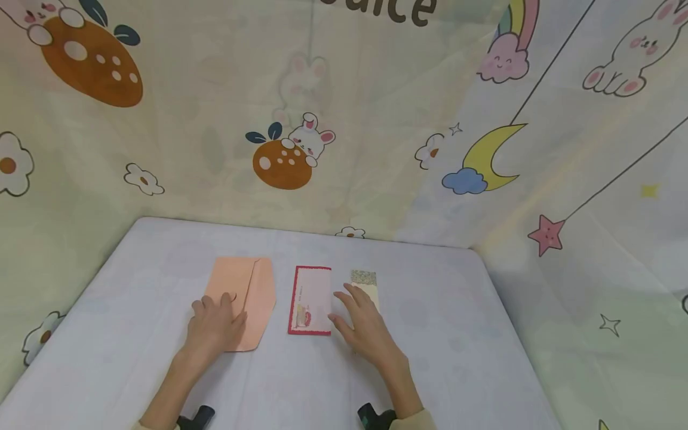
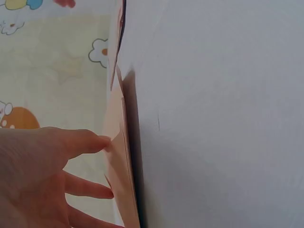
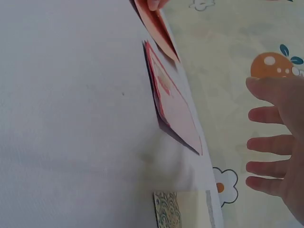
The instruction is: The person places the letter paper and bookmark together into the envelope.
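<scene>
A peach envelope [image 1: 261, 304] with its pointed flap to the right lies on the left part of the table. My left hand [image 1: 212, 322] rests on its face, the thumb and extended fingers touching the paper in the left wrist view. Right of the envelope is a pink folded card [image 1: 314, 292] with a red border and a small printed picture. Over the small cream card [image 1: 364, 277] with a patterned band hovers my right hand [image 1: 365, 325], fingers spread and holding nothing. That hand hides the lower part of the cream card in the head view.
The table [image 1: 301, 388] is covered in a white cloth. Printed fabric [image 1: 215, 119] with rabbits, flowers and a moon hangs along the back and sides. Dark wrist devices [image 1: 197, 418] show at the bottom edge of the head view.
</scene>
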### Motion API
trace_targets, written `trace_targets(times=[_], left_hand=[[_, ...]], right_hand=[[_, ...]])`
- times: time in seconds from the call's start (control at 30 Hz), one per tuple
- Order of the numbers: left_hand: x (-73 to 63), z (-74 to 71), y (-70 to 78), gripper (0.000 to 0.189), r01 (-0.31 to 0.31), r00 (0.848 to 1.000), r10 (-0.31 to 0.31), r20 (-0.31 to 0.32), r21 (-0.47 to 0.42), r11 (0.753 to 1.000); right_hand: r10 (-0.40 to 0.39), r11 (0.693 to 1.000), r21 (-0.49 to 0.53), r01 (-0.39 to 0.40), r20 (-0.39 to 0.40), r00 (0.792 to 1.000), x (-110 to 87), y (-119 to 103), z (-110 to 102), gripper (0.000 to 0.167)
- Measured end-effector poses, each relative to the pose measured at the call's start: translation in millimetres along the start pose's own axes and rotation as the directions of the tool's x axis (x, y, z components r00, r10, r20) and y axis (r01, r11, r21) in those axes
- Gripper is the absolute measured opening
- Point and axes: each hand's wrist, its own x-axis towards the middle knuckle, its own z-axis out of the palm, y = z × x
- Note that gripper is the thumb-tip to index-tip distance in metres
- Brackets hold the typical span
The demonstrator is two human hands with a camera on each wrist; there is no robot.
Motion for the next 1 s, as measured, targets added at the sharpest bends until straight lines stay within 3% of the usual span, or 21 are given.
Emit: trace_targets(times=[0.2,0.5,0.77,1.0], left_hand=[[0.8,1.3,-1.0,0.039,-0.007,1.0,0.008,-0.021,0.007,1.0],[1.4,0.8,0.8,0.045,0.023,1.0,-0.023,0.004,-0.024,0.999],[3.7,-0.4,0.1,0.047,0.044,0.999,-0.044,0.019,-0.002,0.999],[2.9,-2.0,0.1,0.047,0.053,0.998,-0.053,0.025,-0.002,0.999]], right_hand=[[-0.036,0.999,0.029,0.035,0.041,0.999,7.9,-4.4,12.8,0.048],[-0.06,0.998,0.014,0.059,0.107,0.992,13.9,-12.9,32.1,0.046],[-0.008,0.988,0.151,-0.023,0.203,0.979,29.5,-30.4,42.9,0.051],[-0.092,0.981,0.184,0.054,0.206,0.974,44.9,-44.1,53.6,0.04]])
